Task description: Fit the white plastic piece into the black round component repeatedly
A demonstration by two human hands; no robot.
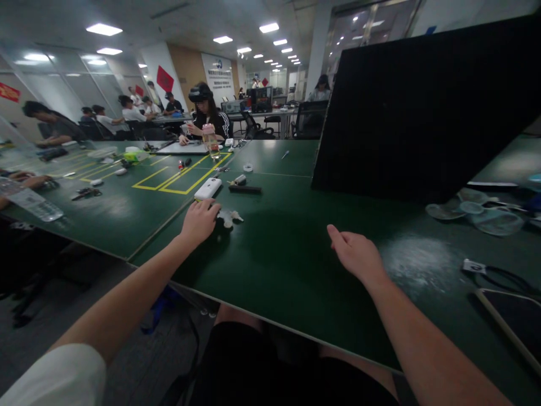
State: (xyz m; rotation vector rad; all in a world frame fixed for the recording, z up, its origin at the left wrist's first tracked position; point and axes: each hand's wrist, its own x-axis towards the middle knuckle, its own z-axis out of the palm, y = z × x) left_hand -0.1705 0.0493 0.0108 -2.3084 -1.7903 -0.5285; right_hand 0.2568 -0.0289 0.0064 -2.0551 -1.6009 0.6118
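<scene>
My left hand (200, 220) is low over the green tabletop, palm down, fingers bent and slightly apart. Just right of its fingertips lie small whitish pieces (230, 218), irregular in shape, whose kind I cannot make out. A white rounded box-like device (208, 189) lies right behind the fingers. My right hand (358, 255) is above the table to the right, turned on its side. Its fingers are curled in with the thumb side up, and the palm is hidden, so anything inside does not show.
A large black panel (406, 124) stands at the right. Behind my left hand are a dark bar (245, 190), a tape roll (248, 168) and a pink-capped bottle (211, 141). A dark-screened device (513, 321), a cable (507, 276) and clear plastic pieces (486, 213) lie right. Others sit opposite.
</scene>
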